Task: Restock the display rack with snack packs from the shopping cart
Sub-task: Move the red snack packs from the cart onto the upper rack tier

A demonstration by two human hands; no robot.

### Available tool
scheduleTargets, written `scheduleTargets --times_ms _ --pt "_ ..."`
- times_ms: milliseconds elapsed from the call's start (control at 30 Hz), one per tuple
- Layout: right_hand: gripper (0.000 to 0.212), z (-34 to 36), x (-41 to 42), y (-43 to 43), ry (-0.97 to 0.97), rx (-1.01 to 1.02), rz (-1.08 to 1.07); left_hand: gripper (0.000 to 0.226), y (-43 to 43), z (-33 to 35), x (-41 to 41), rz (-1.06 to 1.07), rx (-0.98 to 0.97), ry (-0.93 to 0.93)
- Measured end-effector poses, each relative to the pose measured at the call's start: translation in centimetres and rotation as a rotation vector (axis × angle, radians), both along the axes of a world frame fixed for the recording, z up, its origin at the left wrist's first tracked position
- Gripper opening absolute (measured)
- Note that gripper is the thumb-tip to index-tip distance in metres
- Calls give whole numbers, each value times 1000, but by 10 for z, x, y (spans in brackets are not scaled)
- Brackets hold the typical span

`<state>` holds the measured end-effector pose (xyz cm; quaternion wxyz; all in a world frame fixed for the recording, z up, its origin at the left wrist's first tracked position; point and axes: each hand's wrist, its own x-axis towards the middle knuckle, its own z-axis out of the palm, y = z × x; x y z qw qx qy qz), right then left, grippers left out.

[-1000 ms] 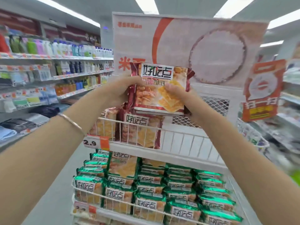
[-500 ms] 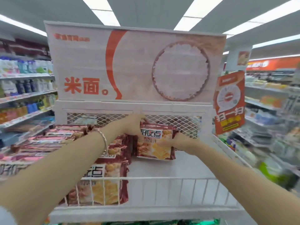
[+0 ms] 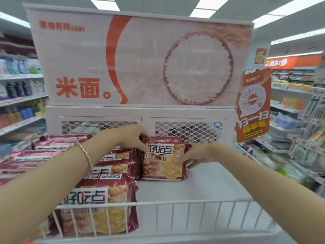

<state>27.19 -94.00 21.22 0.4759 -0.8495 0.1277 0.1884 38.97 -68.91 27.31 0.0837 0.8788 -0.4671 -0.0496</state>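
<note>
Red cracker snack pack (image 3: 163, 161) standing on the display rack (image 3: 202, 187) shelf, held by both hands.
Left hand (image 3: 131, 138) grips its upper left corner and right hand (image 3: 198, 154) pinches its right edge. It stands beside a row of matching packs (image 3: 109, 169), near the mesh back panel (image 3: 188, 131).

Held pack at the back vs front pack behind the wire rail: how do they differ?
The held pack is gripped by the left hand and right hand; no hand touches the front pack. The held pack sits back near the mesh panel; the front pack heads a row at the wire rail. Both share a maroon wrapper and cracker print.
</note>
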Motion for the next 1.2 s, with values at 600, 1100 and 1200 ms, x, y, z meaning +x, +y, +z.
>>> scheduleTargets --times_ms 600,1100,1200 --pt "78 46 -69 113 -672 -676 -107 66 84 25 -96 388 -226 -105" --pt "67 -38 -126 333 -967 -959 445 57 350 -95 -237 1007 -95 -186" --pt "68 -65 -132 388 -986 -967 593 60 405 -130 -266 1102 -49 -71"
